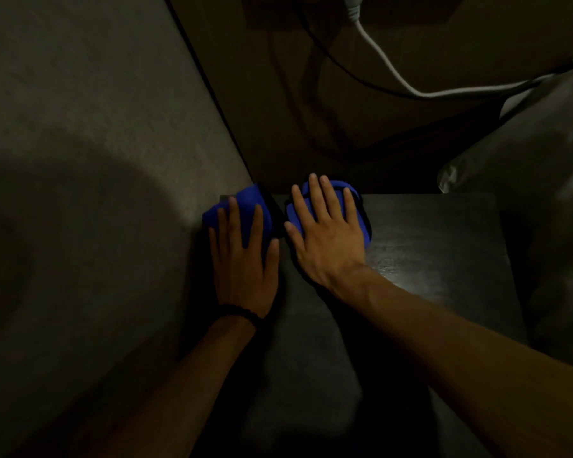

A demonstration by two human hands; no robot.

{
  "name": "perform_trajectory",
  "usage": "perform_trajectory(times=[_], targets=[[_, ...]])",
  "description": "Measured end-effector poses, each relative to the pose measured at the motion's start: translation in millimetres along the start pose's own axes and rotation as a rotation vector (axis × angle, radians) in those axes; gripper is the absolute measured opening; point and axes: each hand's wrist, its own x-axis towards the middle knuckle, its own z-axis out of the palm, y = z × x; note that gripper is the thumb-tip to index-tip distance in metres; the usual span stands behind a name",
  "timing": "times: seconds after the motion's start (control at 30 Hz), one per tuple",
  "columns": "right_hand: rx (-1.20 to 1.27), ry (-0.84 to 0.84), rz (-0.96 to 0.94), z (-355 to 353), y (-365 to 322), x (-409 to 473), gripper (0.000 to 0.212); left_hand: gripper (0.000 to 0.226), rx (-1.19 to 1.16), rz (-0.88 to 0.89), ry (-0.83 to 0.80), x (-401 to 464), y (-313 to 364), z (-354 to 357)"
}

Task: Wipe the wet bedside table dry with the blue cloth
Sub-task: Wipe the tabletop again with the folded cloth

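Setting: dim room; grey textured wall [80, 127] to the left, brown panel behind, pale bedding [543, 166] at right.
Surface: dark bedside table [444, 246], flat rectangular top with fine woodgrain; a lit patch near the right forearm shows a sheen, wetness cannot be confirmed.
Blue cloth: two blue masses visible. One bunched portion [245, 206] lies at the far left corner of the surface, against the wall. A second portion [354, 206], rounded with a dark edge, lies just beside it toward the middle of the far edge. Whether these are one cloth or two cannot be told; the gap between them is dark.
Left hand: left hand [245, 269] lies palm down on the left blue portion, fingers straight and slightly spread, pressing flat.
Right hand: right hand [328, 239] lies palm down on the right blue portion, fingers straight and apart, nothing gripped.
Wrist: one dark band [242, 314] on the left wrist.
Cables: two counted; one white cord [387, 66], one thin black cable [331, 61], both behind the surface.
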Motion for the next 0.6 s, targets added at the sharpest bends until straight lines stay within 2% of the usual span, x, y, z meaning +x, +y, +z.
perform_trajectory(times=[0.2, 0.37, 0.6], targets=[[0.051, 0.027, -0.021, 2.7, 0.6, 5.7, 0.059, 0.066, -0.035, 0.008, -0.034, -15.9, 1.7, -0.3], [0.028, 0.015, -0.022, 0.8, 4.3, 5.9, 0.058, 0.067, -0.085, -0.053, 0.011, -15.3, 1.5, -7.3], [0.048, 0.024, 0.026, -0.3, 10.0, 2.5, 0.059, 0.077, -0.046, -0.095, -0.091, 2.4, -7.2, -9.4]])
